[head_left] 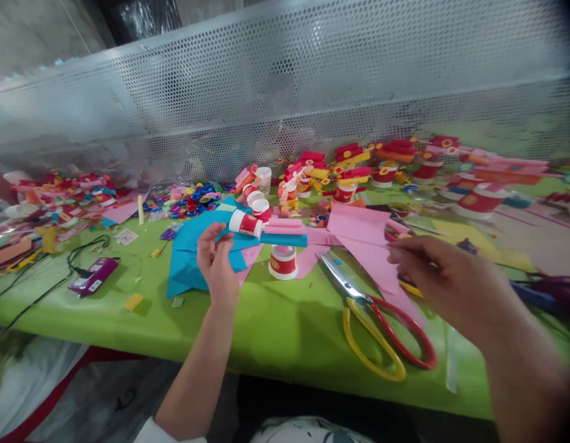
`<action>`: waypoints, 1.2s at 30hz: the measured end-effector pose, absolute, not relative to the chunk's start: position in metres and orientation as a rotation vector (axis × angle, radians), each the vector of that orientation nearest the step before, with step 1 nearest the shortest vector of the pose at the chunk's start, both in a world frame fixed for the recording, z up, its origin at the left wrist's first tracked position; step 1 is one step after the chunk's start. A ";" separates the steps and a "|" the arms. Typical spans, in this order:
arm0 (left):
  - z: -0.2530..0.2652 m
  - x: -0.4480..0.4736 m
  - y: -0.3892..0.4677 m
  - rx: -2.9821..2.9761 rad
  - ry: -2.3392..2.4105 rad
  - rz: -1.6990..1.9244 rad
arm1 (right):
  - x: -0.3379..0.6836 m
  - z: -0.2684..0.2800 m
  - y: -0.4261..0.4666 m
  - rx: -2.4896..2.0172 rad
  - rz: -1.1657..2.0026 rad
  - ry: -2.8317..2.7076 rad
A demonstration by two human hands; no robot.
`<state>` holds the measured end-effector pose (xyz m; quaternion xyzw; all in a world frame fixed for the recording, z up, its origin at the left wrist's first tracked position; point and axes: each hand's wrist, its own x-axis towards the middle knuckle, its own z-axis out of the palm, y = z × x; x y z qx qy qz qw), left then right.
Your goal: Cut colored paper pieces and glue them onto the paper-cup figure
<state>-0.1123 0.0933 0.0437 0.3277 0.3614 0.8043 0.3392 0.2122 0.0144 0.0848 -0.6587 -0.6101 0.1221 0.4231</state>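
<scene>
My left hand (216,264) is raised over blue paper (186,255), its fingers loosely bent and apart with nothing visible in them. Just beyond its fingertips, a red-and-white paper cup (245,223) lies on its side. My right hand (444,271) has thumb and fingers pinched together at the edge of pink paper (361,221); what they hold is too blurred to make out. Between my hands, an upside-down red-and-white cup (283,263) stands below a blue paper roll (285,239) and a pink paper roll (285,226). Large scissors (354,292) with red and yellow handles lie partly open nearby.
Finished-looking cup-and-paper models (345,184) line the back of the green-covered table (266,332), before a perforated metal panel (313,80). Small colourful pieces (192,200) are heaped at back left. A purple corded device (93,276) lies left. A clear strip (451,360) lies front right.
</scene>
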 end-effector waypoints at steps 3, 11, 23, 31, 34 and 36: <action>0.057 -0.108 0.072 0.927 0.958 2.145 | 0.218 0.078 -0.005 -1.575 0.627 -1.399; 0.056 -0.048 0.016 1.040 0.761 1.276 | 0.210 0.061 -0.035 -1.397 1.258 -1.209; 0.031 -0.007 0.012 0.958 0.844 1.369 | 0.216 0.052 -0.040 -1.423 1.285 -1.192; 0.033 -0.004 0.014 0.804 0.835 1.273 | 0.220 0.046 -0.045 -1.397 1.268 -1.192; 0.036 -0.003 0.011 0.848 0.798 1.250 | 0.218 0.045 -0.046 -1.407 1.209 -1.220; 0.036 -0.002 0.010 0.927 0.770 1.247 | 0.217 0.045 -0.047 -1.405 1.186 -1.228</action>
